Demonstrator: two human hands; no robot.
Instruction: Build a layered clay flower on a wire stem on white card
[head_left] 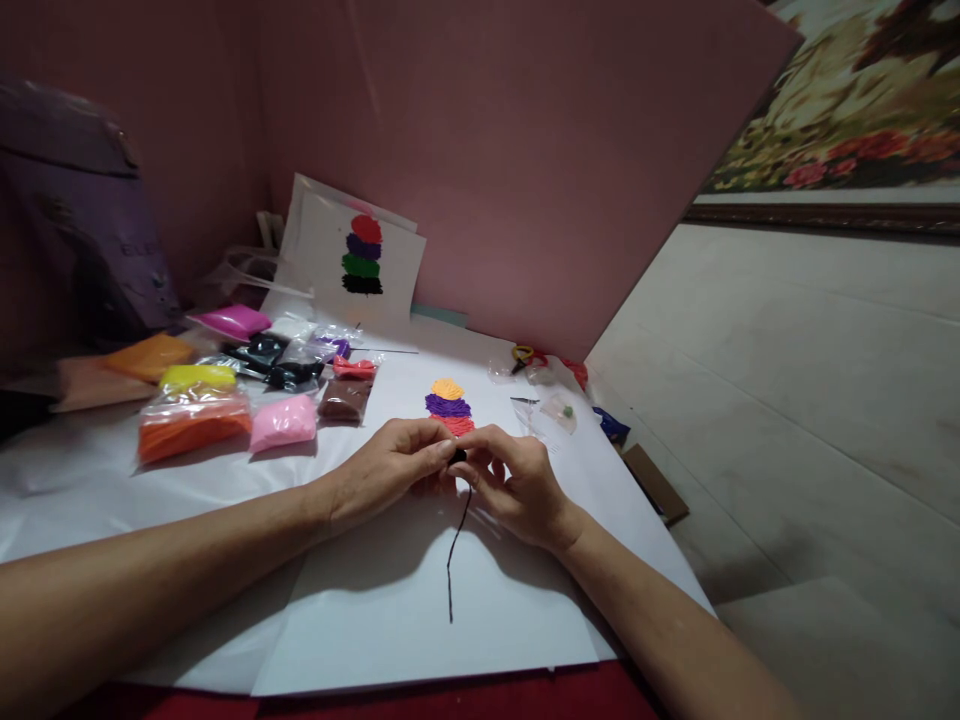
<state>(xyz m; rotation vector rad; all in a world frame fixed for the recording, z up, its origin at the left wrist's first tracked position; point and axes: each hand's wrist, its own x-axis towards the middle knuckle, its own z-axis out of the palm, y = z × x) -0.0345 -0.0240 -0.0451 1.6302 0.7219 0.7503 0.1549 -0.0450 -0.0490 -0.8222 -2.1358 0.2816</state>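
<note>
Between the fingertips of my left hand [386, 468] and my right hand [521, 485] is a small black lump [457, 456], pinched by both. The two hands meet over a white sheet [360, 610]. Just beyond them on the sheet lie textured patches of yellow [447, 389], purple [448, 406] and red [452, 425]; my fingers hide the lower part of this figure. A thin dark line [449, 565] runs down the sheet from below my fingertips.
Bags of coloured material, such as pink [283, 424], orange [193, 432] and brown [344, 400], lie at the left. A sheet with coloured patches [397, 245] leans against the pink wall. Scissors [521, 354] lie at the back right, a brown box [654, 482] beyond the right edge.
</note>
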